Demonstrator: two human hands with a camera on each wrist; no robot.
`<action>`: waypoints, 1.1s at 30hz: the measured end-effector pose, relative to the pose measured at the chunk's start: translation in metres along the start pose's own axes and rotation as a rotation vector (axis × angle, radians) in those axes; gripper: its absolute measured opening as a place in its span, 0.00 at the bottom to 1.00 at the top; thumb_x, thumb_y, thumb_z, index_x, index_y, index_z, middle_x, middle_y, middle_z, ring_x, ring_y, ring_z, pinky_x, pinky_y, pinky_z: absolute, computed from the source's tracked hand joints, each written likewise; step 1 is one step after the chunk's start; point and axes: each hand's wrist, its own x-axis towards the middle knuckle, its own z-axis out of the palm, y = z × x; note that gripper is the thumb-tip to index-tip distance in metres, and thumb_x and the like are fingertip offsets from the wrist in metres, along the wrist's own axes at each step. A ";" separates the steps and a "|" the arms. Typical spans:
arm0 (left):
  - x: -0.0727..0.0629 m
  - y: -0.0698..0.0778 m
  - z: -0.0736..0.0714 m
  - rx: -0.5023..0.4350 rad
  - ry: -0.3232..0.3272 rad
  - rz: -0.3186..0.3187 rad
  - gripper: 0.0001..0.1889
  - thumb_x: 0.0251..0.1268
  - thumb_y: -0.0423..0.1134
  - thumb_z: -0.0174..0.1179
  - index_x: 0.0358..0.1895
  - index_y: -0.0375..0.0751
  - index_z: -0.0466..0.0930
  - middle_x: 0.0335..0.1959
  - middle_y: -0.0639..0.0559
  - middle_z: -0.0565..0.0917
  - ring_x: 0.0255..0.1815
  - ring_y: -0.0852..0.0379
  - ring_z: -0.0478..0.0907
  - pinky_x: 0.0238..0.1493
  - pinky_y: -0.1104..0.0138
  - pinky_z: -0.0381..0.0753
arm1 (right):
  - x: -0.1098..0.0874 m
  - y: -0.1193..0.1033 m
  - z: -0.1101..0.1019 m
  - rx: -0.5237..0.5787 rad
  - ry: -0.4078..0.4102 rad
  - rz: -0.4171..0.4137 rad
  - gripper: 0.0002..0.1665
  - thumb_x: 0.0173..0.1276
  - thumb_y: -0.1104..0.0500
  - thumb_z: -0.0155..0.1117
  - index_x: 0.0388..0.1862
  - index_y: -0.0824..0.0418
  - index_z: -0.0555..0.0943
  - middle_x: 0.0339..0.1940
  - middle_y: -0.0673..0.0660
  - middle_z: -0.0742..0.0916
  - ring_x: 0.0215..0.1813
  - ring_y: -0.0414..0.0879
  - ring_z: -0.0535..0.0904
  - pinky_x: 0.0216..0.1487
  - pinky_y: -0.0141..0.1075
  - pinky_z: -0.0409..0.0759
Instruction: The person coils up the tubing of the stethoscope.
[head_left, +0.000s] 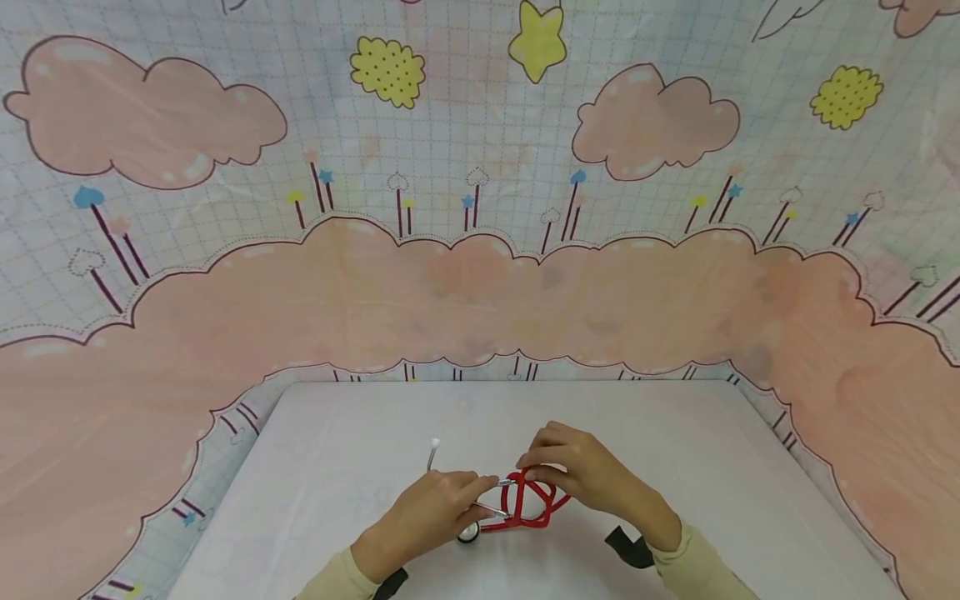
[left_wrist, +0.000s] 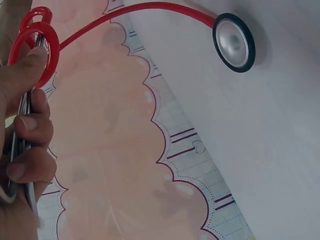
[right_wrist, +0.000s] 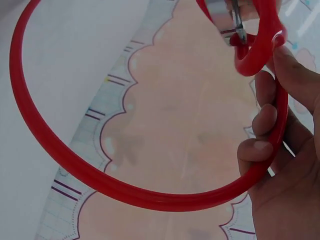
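A stethoscope with red tubing [right_wrist: 170, 202] is held between both hands. My left hand [head_left: 427, 512] grips its two metal ear tubes [left_wrist: 30, 195], fingers curled round them. One pale ear tip [head_left: 435, 443] sticks up beyond that hand. Red tubing is looped over itself around the far ends of the metal tubes. On the other side, my right hand [head_left: 588, 468] pinches the loop and has its fingers wrapped round a length of tubing. The round chest piece [left_wrist: 233, 42], silver with a dark rim, hangs at the tubing's end near my left hand.
A white table [head_left: 337, 433] lies beneath the hands. Black strips show near both wrists, one by the right sleeve [head_left: 630, 548]. Behind the table hangs a cloth [head_left: 525, 308] printed with clouds and stars.
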 end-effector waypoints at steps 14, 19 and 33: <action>0.007 -0.001 -0.011 -0.079 0.064 0.061 0.19 0.61 0.47 0.68 0.53 0.45 0.81 0.34 0.58 0.88 0.30 0.68 0.84 0.35 0.82 0.78 | 0.010 0.016 -0.001 0.270 -0.015 0.069 0.09 0.64 0.60 0.68 0.44 0.55 0.87 0.37 0.49 0.85 0.40 0.37 0.78 0.39 0.29 0.80; 0.014 -0.001 -0.017 -0.170 0.145 0.092 0.20 0.60 0.45 0.69 0.53 0.43 0.80 0.32 0.57 0.88 0.29 0.69 0.82 0.36 0.83 0.78 | 0.015 0.021 -0.003 0.414 0.029 0.047 0.10 0.65 0.68 0.65 0.45 0.62 0.86 0.35 0.55 0.86 0.36 0.39 0.77 0.34 0.29 0.78; 0.022 -0.007 -0.022 -0.243 0.397 0.044 0.20 0.57 0.43 0.71 0.50 0.36 0.82 0.26 0.55 0.84 0.22 0.66 0.73 0.29 0.86 0.72 | 0.008 0.030 0.017 0.552 0.181 0.329 0.14 0.74 0.64 0.56 0.54 0.68 0.82 0.45 0.66 0.87 0.44 0.41 0.82 0.44 0.32 0.84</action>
